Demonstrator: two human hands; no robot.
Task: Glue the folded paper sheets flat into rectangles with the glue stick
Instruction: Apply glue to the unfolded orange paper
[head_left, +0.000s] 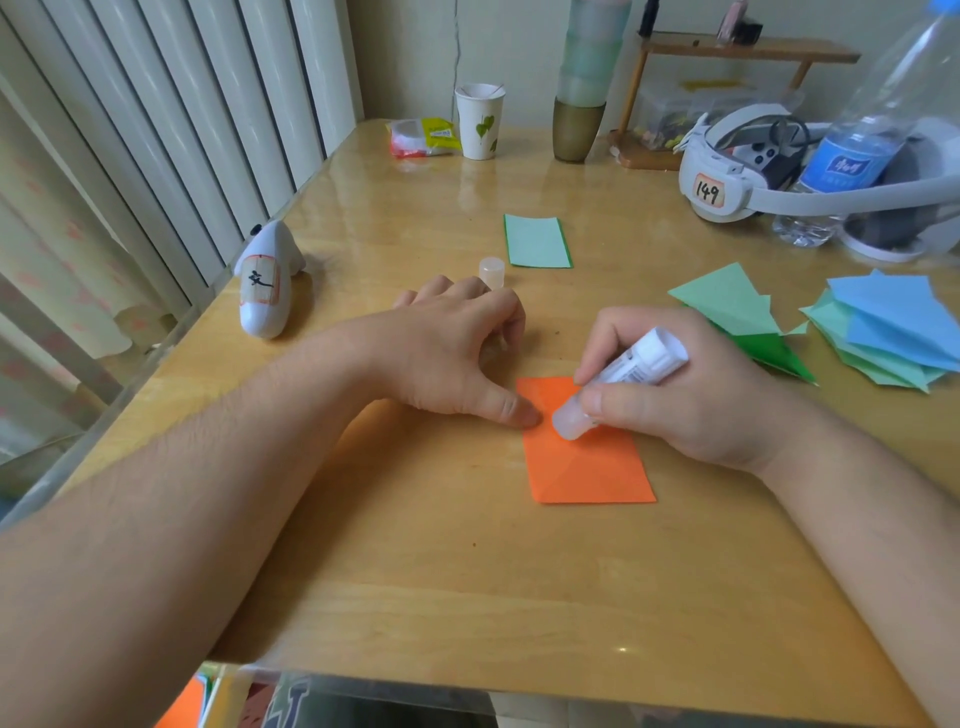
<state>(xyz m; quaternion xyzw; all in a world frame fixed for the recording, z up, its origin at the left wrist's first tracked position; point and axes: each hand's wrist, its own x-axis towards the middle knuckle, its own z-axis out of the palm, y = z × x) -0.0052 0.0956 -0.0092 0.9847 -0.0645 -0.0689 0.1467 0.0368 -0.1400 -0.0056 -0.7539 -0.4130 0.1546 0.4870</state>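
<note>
An orange folded paper rectangle lies flat on the wooden table in front of me. My left hand rests on the table with its thumb tip pinning the orange sheet's left edge. My right hand grips a white glue stick, tilted, its uncapped tip pressed on the upper part of the orange paper. The glue stick's cap stands just beyond my left hand. A light green glued rectangle lies farther back.
Loose green and blue folded sheets are piled at the right. A white controller lies at the left. A paper cup, a water bottle, a headset and a wooden rack stand at the back.
</note>
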